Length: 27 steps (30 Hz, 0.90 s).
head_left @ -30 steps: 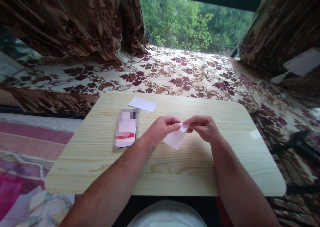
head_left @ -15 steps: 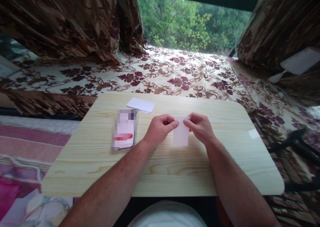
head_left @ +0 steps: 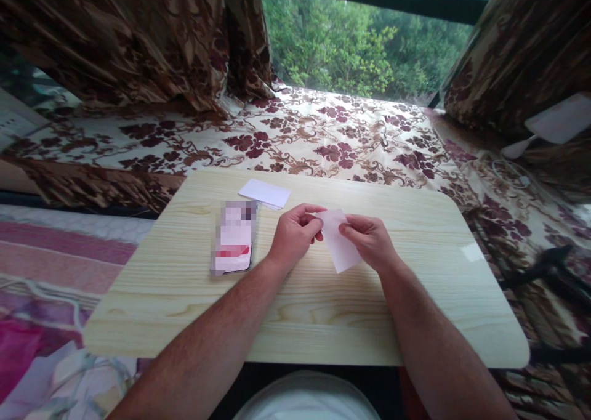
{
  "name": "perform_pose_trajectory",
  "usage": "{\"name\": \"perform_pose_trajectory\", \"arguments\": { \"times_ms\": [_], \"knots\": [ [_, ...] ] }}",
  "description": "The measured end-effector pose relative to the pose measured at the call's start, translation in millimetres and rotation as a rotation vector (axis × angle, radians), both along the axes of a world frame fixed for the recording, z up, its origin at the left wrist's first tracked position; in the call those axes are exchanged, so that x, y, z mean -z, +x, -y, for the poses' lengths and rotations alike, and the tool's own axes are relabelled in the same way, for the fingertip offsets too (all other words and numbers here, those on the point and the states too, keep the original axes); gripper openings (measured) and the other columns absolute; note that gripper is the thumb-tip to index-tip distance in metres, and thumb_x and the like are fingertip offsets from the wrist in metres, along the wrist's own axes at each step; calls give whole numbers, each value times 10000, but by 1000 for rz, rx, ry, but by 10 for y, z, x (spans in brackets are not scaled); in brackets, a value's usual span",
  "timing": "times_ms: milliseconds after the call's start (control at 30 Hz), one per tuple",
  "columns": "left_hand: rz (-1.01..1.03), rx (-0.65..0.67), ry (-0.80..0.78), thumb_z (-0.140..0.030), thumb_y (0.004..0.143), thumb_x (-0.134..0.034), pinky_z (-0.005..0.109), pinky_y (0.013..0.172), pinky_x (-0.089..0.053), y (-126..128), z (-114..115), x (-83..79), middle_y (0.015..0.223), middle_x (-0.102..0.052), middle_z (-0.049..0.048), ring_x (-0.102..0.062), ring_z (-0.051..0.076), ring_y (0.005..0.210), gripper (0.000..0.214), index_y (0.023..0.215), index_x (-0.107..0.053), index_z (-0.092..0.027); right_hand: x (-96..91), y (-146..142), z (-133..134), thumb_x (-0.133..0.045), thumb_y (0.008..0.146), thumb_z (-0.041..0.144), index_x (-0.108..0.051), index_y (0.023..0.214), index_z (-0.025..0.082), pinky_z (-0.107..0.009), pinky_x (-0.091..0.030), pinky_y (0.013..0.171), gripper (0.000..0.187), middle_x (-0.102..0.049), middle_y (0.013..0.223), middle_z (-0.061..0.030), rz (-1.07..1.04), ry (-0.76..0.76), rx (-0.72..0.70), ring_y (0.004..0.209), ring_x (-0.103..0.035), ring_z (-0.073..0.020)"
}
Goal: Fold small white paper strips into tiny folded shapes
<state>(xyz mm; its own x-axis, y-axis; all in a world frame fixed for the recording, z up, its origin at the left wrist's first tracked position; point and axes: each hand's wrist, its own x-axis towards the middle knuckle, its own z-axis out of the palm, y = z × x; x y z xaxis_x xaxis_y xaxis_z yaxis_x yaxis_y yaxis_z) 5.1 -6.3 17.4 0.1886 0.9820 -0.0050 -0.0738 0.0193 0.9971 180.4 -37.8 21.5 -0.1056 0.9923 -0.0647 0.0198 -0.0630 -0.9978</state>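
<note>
A small white sheet of paper (head_left: 340, 247) is held tilted above the light wooden table (head_left: 323, 321). My left hand (head_left: 295, 230) pinches its upper left corner between thumb and fingers. On the other side, my right hand (head_left: 370, 238) grips the paper's right edge, thumb on top and fingers behind it, partly hidden. Left of my hands lies a phone (head_left: 233, 238), its surface blurred by pixels. Just beyond the phone rests a small stack of white paper (head_left: 265, 193).
A floral cloth (head_left: 332, 143) covers the ledge behind the table, below a window (head_left: 332, 44) with brown patterned curtains (head_left: 161, 44). A white device with a cable (head_left: 561, 119) stands at the right. Striped bedding (head_left: 50, 247) lies at the left.
The paper has turned from upright to slanted, its lower end swinging right. My right hand has slid lower along its edge, and the view has shifted slightly.
</note>
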Motion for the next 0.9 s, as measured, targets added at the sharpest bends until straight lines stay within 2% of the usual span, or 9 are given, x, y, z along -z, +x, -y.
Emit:
{"name": "perform_pose_trajectory", "arguments": {
  "times_ms": [167, 400, 633, 700, 800, 900],
  "knots": [
    [82, 11, -28, -173, 739, -595, 216, 445, -387, -9, -6, 25, 537, -607, -20, -539, 100, 459, 187, 879, -717, -153, 17, 27, 2, -723, 774, 308, -785, 1020, 208, -269, -436, 604, 272, -757, 868, -43, -49, 54, 47, 688, -601, -152],
    [18, -39, 26, -185, 746, -584, 215, 453, -384, -31, -15, 41, 538, -619, -6, -545, 109, 491, 214, 889, -741, -154, 29, 38, 7, -725, 785, 258, -797, 967, 253, -322, -511, 758, 196, -778, 970, -59, -77, 114, -47, 866, -680, -204],
    [-71, -75, 64, -179, 748, -593, 209, 452, -378, -44, -4, -3, 538, -606, -15, -516, 96, 478, 200, 864, -754, -155, 92, 30, 4, -658, 859, 273, -770, 1069, 252, -287, -497, 699, 239, -759, 1039, -64, -18, 195, -100, 874, -663, -187],
    [-96, -83, 74, -196, 756, -608, 208, 454, -386, -40, 0, -13, 554, -620, -7, -525, 96, 483, 183, 854, -755, -147, 92, 9, 6, -651, 864, 277, -740, 1143, 248, -263, -474, 640, 293, -753, 1020, -59, -19, 196, -100, 791, -642, -159],
    [-74, -92, 69, -223, 767, -621, 212, 448, -397, -26, 3, -7, 551, -632, 5, -566, 116, 497, 176, 852, -749, -137, 72, -26, 16, -650, 864, 302, -600, 1344, 237, -226, -398, 523, 486, -731, 868, -31, -33, 136, -90, 597, -551, -107],
    [-30, -97, 56, -218, 762, -623, 214, 433, -393, -18, -6, 19, 547, -639, 10, -587, 129, 497, 177, 860, -746, -138, 58, -35, 24, -631, 877, 340, -604, 1342, 200, -233, -393, 527, 486, -715, 868, -41, -14, 127, -123, 614, -544, -116]
  ]
}}
